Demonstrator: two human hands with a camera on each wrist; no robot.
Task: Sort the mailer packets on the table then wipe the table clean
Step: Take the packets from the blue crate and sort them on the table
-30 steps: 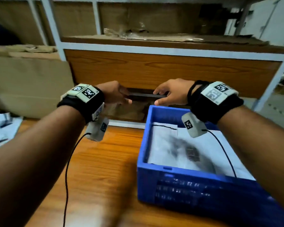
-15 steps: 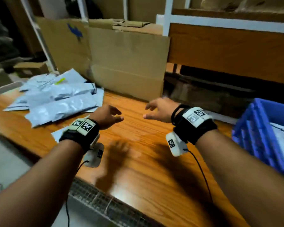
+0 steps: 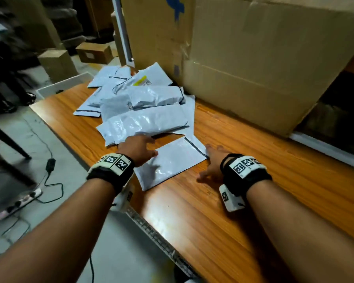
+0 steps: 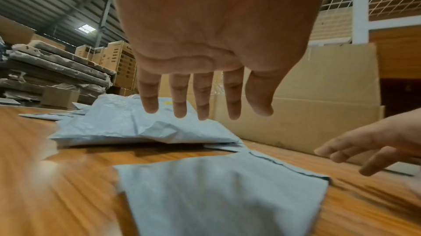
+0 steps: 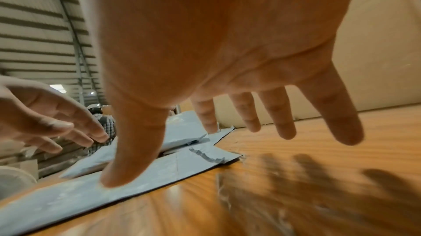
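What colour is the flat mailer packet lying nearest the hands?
Pale grey-white, with a dark strip along one end, on the flat mailer packet; the head view shows it best.

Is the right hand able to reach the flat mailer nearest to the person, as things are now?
Probably yes. The right hand is open and hovers just beside the flat mailer on the table; nothing lies between them. The left hand is over its other side.

Lower mailer packets (image 3: 94, 111) lie mostly hidden beneath upper ones.
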